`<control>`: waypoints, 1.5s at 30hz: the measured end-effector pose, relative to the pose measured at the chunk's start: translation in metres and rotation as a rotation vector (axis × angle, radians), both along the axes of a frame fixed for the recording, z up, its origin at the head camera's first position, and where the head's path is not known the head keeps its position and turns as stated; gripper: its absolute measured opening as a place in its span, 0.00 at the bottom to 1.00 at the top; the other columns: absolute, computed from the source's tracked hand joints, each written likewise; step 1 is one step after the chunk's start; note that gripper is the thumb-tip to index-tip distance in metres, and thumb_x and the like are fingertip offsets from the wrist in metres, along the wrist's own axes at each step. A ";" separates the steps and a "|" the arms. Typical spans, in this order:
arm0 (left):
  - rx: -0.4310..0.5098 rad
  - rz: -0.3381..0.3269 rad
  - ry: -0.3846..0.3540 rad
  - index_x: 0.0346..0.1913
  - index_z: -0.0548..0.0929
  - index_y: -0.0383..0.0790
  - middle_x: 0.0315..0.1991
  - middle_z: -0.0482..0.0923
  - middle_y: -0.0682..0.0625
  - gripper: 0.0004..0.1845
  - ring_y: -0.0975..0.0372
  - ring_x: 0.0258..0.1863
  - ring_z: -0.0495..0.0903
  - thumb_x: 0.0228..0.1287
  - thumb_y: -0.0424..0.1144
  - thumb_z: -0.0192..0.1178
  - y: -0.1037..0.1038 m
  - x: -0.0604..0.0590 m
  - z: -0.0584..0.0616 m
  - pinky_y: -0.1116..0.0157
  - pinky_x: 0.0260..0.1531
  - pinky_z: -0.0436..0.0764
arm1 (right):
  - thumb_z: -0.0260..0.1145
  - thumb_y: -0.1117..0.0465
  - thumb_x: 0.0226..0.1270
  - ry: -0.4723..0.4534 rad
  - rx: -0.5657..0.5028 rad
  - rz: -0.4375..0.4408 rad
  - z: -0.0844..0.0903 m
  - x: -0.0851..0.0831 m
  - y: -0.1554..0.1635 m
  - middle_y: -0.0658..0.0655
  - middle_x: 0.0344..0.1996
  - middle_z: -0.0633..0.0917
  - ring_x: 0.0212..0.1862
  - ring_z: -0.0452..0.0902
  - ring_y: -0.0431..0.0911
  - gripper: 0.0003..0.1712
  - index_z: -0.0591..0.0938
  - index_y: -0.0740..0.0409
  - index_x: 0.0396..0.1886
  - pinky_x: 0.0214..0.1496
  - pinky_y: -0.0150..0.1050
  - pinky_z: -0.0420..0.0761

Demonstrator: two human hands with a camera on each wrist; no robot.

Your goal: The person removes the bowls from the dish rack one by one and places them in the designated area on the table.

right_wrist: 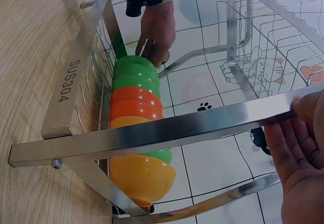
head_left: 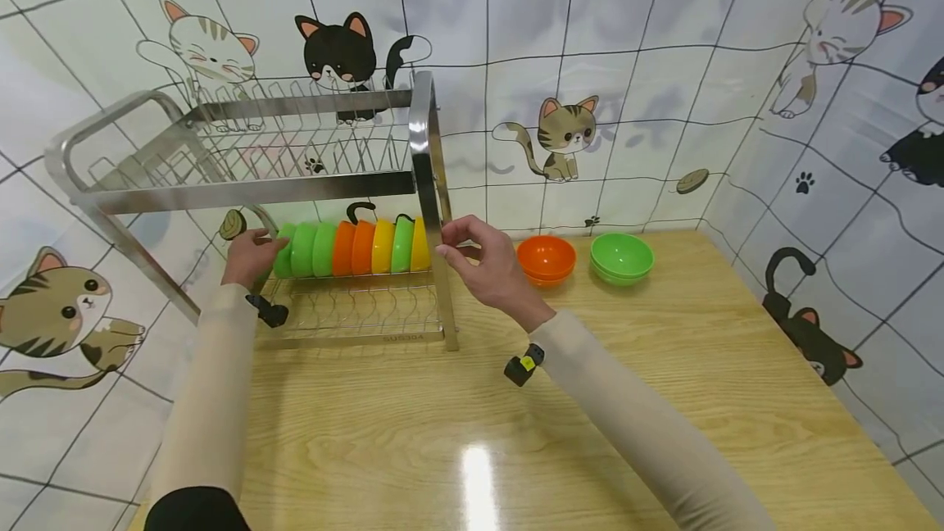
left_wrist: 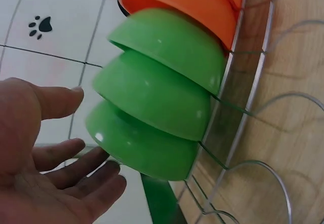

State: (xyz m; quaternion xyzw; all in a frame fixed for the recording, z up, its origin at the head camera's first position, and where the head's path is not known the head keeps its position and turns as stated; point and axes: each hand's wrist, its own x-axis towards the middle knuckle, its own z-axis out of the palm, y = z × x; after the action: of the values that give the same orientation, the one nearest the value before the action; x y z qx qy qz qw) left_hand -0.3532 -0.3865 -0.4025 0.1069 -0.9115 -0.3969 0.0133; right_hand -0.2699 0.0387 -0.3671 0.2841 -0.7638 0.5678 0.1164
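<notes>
A row of small bowls (head_left: 322, 249) in green, orange and yellow stands on edge along the lower tier of a steel dish rack (head_left: 431, 301). At the row's left end is my left hand (head_left: 253, 256), its fingers extended and loosely spread. In the left wrist view, the fingertips of this hand (left_wrist: 71, 168) are right at the rim of the endmost green bowl (left_wrist: 147, 148), with the thumb apart from the bowls. My right hand (head_left: 487, 265) pinches the rack's right front post; in the right wrist view, its thumb (right_wrist: 304, 105) lies against the metal.
To the right of the rack, orange bowls (head_left: 546, 259) and green bowls (head_left: 622, 259) sit nested in two stacks on the wooden table (head_left: 590, 400). Wire dividers (head_left: 295, 154) line the rack's upper tier. Behind everything hangs a cat-print tiled backdrop (head_left: 457, 23).
</notes>
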 end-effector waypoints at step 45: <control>0.169 0.166 0.082 0.74 0.66 0.27 0.70 0.70 0.32 0.30 0.51 0.62 0.75 0.80 0.44 0.50 -0.004 -0.014 -0.025 0.64 0.57 0.79 | 0.67 0.60 0.74 -0.017 -0.014 0.020 -0.003 0.001 0.000 0.56 0.45 0.84 0.48 0.81 0.47 0.12 0.80 0.57 0.52 0.60 0.42 0.86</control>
State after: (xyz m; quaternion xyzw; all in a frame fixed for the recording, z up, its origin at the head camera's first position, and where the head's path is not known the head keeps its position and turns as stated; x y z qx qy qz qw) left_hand -0.3674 -0.3905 -0.4273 0.1663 -0.8616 -0.4738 0.0741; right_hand -0.2685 0.0391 -0.3698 0.2861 -0.7579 0.5766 0.1061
